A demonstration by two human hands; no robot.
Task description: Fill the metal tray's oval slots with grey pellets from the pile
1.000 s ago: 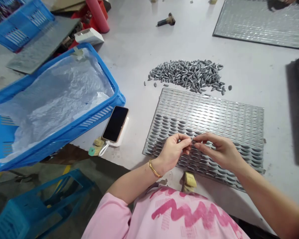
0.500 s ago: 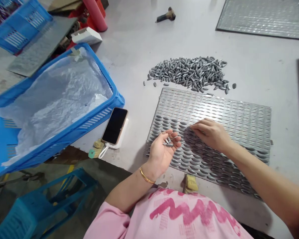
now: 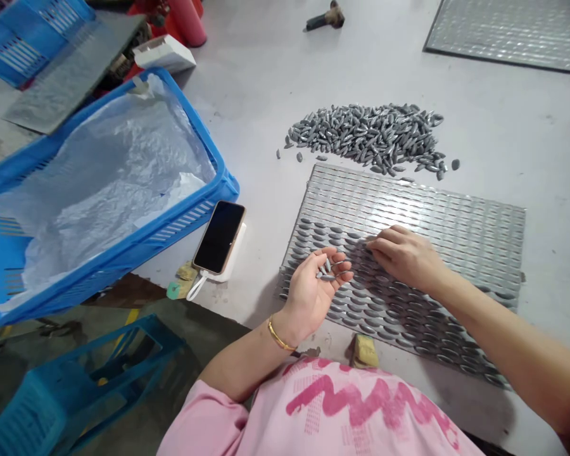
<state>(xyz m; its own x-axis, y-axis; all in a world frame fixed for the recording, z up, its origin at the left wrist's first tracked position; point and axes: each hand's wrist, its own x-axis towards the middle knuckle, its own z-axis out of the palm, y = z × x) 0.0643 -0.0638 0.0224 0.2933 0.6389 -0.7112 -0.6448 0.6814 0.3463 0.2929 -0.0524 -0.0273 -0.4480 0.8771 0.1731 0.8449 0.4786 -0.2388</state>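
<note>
Head view: several small pieces point(image 3: 327, 277) are held in the left hand point(image 3: 308, 297), palm up and fingers loosely curled, apparently so that spilling is prevented and they are kept near the right hand point(image 3: 403, 256). The right fingertips are brought together at the partly filled plate point(image 3: 408, 202); whether anything is pinched there cannot be told. A pile point(image 3: 368, 133) is heaped just beyond the plate's far edge, presumably for easy reach.
</note>
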